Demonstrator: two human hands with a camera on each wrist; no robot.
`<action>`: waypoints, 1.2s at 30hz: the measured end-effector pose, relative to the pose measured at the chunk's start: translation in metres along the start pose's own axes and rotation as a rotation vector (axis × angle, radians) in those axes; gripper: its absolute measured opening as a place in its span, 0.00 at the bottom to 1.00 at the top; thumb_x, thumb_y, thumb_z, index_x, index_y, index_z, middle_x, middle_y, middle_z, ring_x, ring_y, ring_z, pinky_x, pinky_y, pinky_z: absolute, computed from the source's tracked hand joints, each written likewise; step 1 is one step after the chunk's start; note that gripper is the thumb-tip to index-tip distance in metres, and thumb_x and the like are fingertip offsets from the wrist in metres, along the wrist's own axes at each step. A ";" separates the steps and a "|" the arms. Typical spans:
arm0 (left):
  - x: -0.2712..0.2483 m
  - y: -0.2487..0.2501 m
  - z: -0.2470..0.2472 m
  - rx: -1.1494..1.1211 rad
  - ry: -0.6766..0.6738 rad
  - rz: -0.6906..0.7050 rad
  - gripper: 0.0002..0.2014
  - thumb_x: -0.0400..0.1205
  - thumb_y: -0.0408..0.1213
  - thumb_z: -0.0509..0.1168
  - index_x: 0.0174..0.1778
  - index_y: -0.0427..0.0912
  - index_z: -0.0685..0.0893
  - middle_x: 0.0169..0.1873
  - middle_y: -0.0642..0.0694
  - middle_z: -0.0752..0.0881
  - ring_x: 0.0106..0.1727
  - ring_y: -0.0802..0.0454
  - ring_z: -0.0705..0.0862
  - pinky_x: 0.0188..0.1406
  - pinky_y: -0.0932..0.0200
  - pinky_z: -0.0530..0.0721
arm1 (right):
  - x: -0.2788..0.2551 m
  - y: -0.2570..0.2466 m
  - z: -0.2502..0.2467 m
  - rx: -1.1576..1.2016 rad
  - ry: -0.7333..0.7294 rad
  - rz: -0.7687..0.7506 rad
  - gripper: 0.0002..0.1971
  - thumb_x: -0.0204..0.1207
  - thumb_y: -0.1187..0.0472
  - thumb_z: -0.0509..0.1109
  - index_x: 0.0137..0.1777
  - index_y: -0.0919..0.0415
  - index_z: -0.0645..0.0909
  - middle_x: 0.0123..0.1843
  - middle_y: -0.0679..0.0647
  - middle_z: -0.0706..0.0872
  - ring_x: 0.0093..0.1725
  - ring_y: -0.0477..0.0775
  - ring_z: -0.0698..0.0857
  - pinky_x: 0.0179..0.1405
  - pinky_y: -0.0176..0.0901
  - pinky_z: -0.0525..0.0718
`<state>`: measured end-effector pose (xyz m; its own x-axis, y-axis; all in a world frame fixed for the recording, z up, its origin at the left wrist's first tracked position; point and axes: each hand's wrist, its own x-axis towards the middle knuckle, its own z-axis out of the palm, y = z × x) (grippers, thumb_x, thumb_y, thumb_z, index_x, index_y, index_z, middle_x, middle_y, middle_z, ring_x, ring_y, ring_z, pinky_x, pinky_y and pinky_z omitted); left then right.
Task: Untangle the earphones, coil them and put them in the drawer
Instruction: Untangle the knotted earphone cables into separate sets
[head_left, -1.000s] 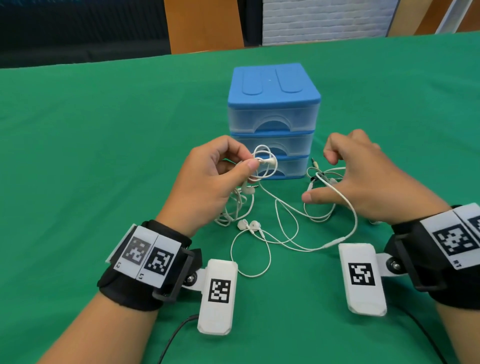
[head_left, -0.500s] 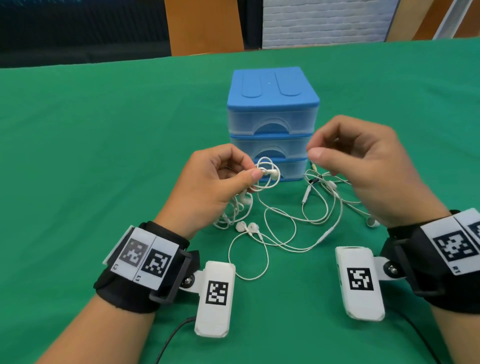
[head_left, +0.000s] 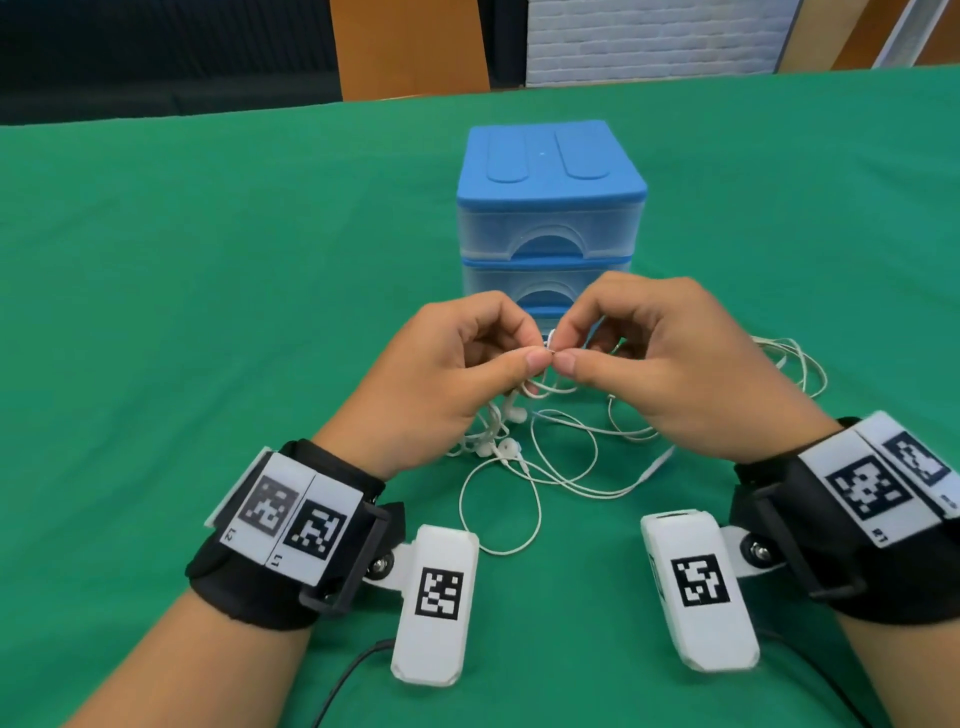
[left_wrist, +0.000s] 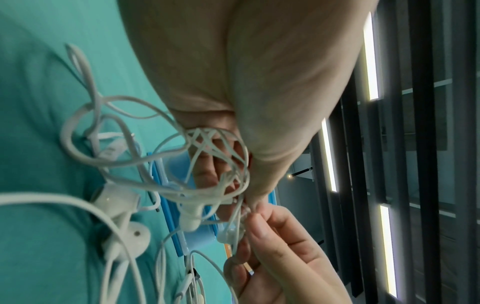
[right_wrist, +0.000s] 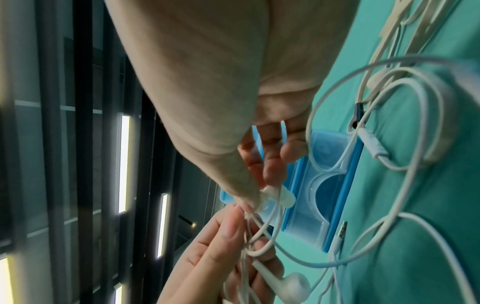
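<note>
White tangled earphones (head_left: 540, 457) lie on the green cloth in front of a small blue drawer unit (head_left: 550, 208) whose drawers are closed. My left hand (head_left: 457, 374) holds a bunch of cable loops (left_wrist: 215, 162) raised above the cloth, thumb and forefinger pinching the cable. My right hand (head_left: 649, 364) meets it thumb to thumb and pinches the same cable at the knot (right_wrist: 262, 201). Earbuds (left_wrist: 124, 236) hang and lie below the hands. A jack plug (right_wrist: 340, 232) and an inline remote (right_wrist: 374, 144) rest on the cloth.
The green cloth (head_left: 208, 312) covers the whole table, with open room to the left and right of the drawer unit. More cable loops (head_left: 795, 369) trail to the right of my right hand. Wrist cameras (head_left: 436, 603) hang under both wrists.
My right hand lifted off the cable on the cloth, moved left and now pinches the cable right beside my left thumb. The left hand kept its bunch of loops.
</note>
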<state>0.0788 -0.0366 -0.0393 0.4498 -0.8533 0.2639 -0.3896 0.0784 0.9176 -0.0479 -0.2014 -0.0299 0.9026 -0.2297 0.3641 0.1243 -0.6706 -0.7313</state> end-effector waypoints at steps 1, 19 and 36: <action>0.000 0.000 0.000 0.015 -0.002 -0.004 0.03 0.83 0.29 0.70 0.45 0.36 0.83 0.34 0.48 0.85 0.34 0.55 0.82 0.36 0.62 0.79 | 0.001 0.001 0.000 0.007 0.004 0.017 0.04 0.74 0.58 0.79 0.41 0.52 0.86 0.41 0.49 0.88 0.37 0.55 0.86 0.38 0.49 0.83; 0.001 0.006 0.003 -0.072 0.135 -0.001 0.05 0.87 0.31 0.67 0.50 0.33 0.78 0.42 0.29 0.84 0.36 0.44 0.77 0.33 0.56 0.79 | 0.001 0.001 0.003 0.049 -0.056 0.041 0.05 0.75 0.57 0.80 0.41 0.51 0.86 0.43 0.48 0.84 0.36 0.55 0.79 0.41 0.34 0.75; 0.002 0.004 0.003 -0.200 0.189 -0.005 0.03 0.85 0.28 0.68 0.49 0.35 0.79 0.46 0.33 0.87 0.40 0.50 0.85 0.43 0.60 0.84 | 0.001 0.008 0.005 0.202 0.148 0.166 0.08 0.82 0.56 0.73 0.44 0.53 0.93 0.40 0.68 0.85 0.34 0.55 0.77 0.37 0.46 0.74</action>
<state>0.0764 -0.0397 -0.0360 0.6005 -0.7443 0.2922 -0.2286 0.1905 0.9547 -0.0438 -0.2041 -0.0382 0.8494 -0.4347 0.2992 0.0729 -0.4649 -0.8824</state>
